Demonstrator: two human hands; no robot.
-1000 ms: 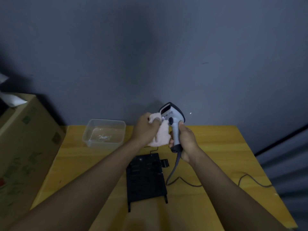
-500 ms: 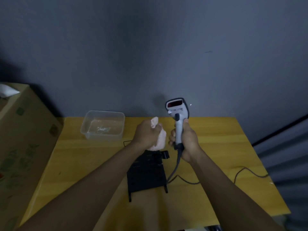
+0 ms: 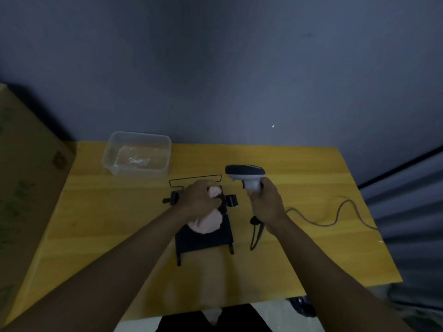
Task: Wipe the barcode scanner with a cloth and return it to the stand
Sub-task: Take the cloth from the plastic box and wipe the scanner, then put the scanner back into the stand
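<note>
- Right hand (image 3: 267, 207) has its grip wrapped tight round the handle of the barcode scanner (image 3: 247, 176), fingers curled closed on it; the scanner is held off the table, just right of the stand, its dark-topped head pointing left.
- Left hand (image 3: 200, 200) has its grip bunched closed on the pink cloth (image 3: 207, 222); a fold of cloth shows between thumb and fingers, and a larger lump hangs out below the palm.
- Head view, nearer the person: the left hand and cloth sit over the upper part of the black stand (image 3: 203, 238), a flat dark plate with two short feet at its near edge. Whether the cloth touches the plate I cannot tell.
- A black crossbar of the stand sticks out on both sides of the left hand, and a thin wire loop (image 3: 195, 179) lies on the table just behind it.
- The scanner's cable (image 3: 335, 215) drops from below the right hand, curls near the stand's right edge, and runs off in a wave to the right side of the table.
- Head view, farther back: a clear plastic tub (image 3: 136, 153) stands at the back left of the yellow wooden table (image 3: 107, 224), well apart from both hands.
- A cardboard box (image 3: 26, 164) stands against the table's left side; a grey-blue wall (image 3: 215, 68) rises behind.
- Cloth and scanner are apart, one in each hand.
</note>
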